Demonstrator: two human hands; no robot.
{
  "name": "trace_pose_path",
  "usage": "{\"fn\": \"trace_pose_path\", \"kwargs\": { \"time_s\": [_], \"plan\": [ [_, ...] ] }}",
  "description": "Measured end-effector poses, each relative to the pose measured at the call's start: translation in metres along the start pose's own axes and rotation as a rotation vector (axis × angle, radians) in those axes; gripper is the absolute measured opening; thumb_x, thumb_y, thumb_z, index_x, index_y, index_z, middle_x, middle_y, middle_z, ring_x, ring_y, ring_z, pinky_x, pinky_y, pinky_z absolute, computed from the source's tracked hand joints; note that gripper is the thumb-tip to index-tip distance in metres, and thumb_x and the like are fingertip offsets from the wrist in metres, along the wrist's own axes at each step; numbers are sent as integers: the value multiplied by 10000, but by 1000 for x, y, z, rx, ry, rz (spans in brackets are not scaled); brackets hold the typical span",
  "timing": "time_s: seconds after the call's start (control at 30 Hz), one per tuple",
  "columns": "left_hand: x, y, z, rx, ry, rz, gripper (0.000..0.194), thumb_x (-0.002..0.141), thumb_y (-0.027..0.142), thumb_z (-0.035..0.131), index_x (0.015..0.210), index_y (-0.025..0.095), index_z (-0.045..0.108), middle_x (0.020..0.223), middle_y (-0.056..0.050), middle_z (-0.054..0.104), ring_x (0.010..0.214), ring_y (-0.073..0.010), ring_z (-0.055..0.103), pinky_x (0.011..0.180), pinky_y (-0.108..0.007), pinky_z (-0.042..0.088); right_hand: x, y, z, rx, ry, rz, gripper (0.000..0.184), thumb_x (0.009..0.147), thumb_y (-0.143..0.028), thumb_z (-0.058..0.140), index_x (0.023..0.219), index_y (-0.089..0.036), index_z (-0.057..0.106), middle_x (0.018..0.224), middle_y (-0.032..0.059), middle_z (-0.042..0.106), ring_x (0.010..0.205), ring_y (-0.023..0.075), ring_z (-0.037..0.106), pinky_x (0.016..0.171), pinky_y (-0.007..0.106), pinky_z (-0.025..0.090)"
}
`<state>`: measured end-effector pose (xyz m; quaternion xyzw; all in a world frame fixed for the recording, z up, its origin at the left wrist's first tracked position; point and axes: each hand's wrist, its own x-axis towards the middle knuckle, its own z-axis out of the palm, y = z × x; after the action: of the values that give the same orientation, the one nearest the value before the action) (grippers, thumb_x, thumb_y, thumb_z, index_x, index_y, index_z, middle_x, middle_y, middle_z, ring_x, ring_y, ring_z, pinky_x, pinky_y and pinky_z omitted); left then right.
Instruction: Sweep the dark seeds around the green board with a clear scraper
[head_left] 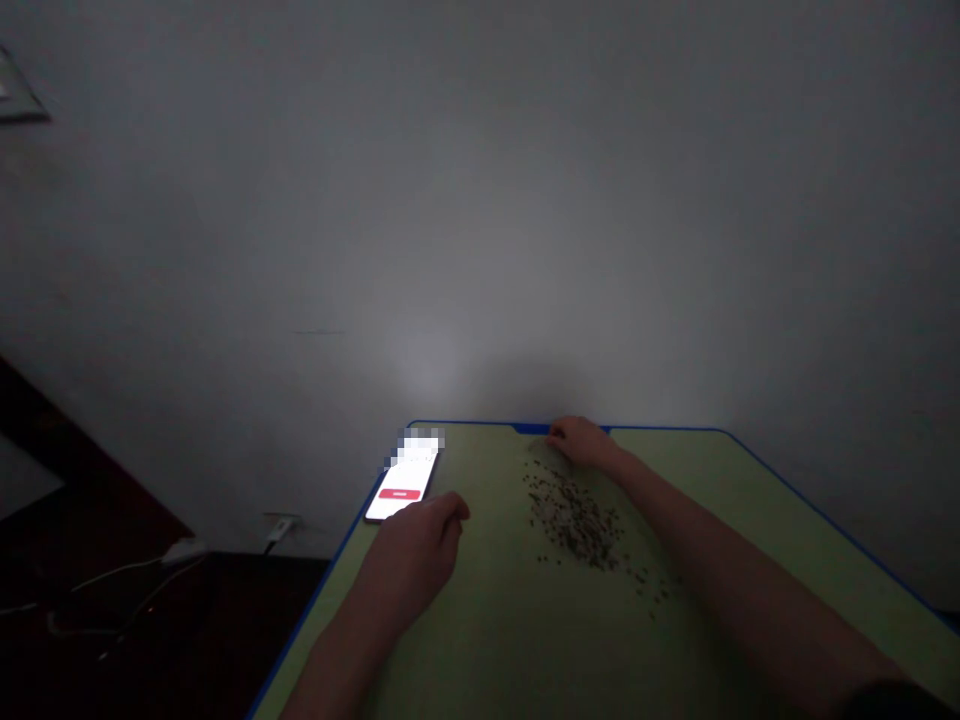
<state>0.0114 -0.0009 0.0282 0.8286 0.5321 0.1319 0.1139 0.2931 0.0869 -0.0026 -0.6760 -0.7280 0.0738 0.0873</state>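
Bits [581, 525] slant toward you from just beside your right hand [583, 442], the nearer; whether it or your left hand [418, 548] is closed, I can't tell.

Dim room — phone screen [411, 475] glowing, dark corners.

The person's left forearm [341, 650] rises from the lower left, angled forward and inward, its hand [412, 555] back-up with the fingers bent and their tips turned inward. The right forearm [727, 575] stretches farther forward, slanting leftward from the lower right; the right hand [583, 442] has its fingers curled, fingertips dim and indistinct. Both hands are well apart.
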Motion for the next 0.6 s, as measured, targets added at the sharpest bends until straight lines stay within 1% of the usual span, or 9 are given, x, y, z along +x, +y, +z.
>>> {"fn": "trace_pose_path", "kwargs": {
  "time_s": [0.17,0.23,0.3,0.37,0.4,0.6],
  "plan": [
    [-1,-2,-2,-21,15,-17,272,831,233,358,920,221,614,851,-27,680,779,-177,615,671,-284,421,10,-28,0,15,-89,-160,264,885,-320,512,1096,-168,557,1105,66,576,909,181,583,775,390,489],
    [-1,-3,-3,-21,19,-16,274,830,230,359,916,221,619,849,-29,679,777,-179,614,668,-283,422,10,-39,-2,29,-112,-215,230,885,-323,509,1032,-163,587,1016,54,613,849,164,594,751,360,486],
    [-1,-3,-4,-19,22,-17,278,829,223,359,916,220,623,854,-33,679,776,-179,614,664,-280,422,7,-50,-4,48,-126,-264,188,876,-309,517,943,-170,626,867,38,653,762,148,599,702,297,465],
    [0,-3,-4,-16,26,-17,280,830,221,360,920,220,625,862,-35,679,775,-178,614,658,-276,420,2,-59,-6,70,-135,-312,156,854,-283,534,875,-185,654,751,28,667,697,139,595,638,244,425],
    [0,-3,-4,-14,29,-15,280,828,218,361,920,220,626,867,-35,679,774,-176,613,657,-273,418,-2,-63,-6,81,-140,-337,148,840,-278,545,855,-191,664,726,25,670,680,137,592,611,230,405],
    [1,-2,-5,-7,39,5,277,825,200,363,917,218,624,873,-32,679,768,-159,612,657,-253,413,-35,-82,-3,132,-173,-476,155,793,-326,582,835,-217,683,751,10,682,657,128,580,550,210,350]
  ]
}}
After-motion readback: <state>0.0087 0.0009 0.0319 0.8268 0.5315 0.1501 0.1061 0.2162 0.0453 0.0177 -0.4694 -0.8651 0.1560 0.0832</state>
